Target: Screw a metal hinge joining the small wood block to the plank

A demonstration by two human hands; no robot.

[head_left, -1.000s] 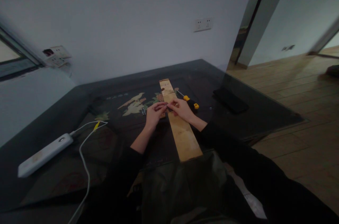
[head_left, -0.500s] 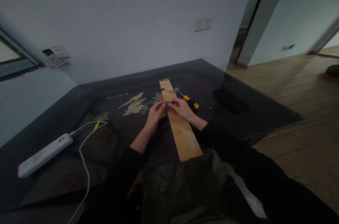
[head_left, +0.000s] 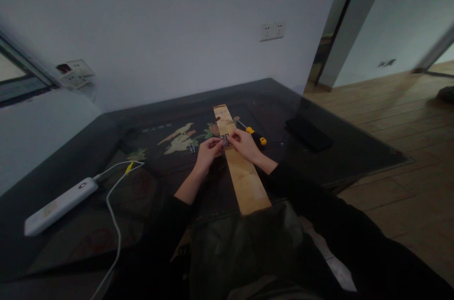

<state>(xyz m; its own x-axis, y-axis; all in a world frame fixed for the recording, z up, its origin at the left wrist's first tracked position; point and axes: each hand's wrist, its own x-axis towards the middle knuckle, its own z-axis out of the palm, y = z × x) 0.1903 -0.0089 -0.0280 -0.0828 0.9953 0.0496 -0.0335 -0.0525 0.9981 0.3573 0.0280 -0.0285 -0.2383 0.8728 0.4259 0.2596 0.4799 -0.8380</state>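
Note:
A long wooden board (head_left: 244, 177) lies on the dark table. Over its middle, a small silvery metal plate (head_left: 226, 140) with dark gaps, its exact kind too small to tell, sits between my two hands. My left hand (head_left: 209, 151) pinches its left side, with the fingertips by the board's left edge. From the right, my right hand (head_left: 244, 145) rests on the board, thumb and fingers closed on the plate's right side. A yellow-and-black screwdriver (head_left: 256, 136) lies just beyond my right hand. Several small screws (head_left: 192, 149) lie left of my left hand.
A black flat object (head_left: 308, 134) lies on the table's right part. At left is a white power strip (head_left: 62, 206) with its cable (head_left: 114, 224) running toward me. The wall with a socket (head_left: 272, 31) stands behind the table (head_left: 354, 153).
The metal plate, hidden between my fingers at first, has come into view lying flatter over the board. My fingers have moved slightly apart around it. The board and screwdriver stay put.

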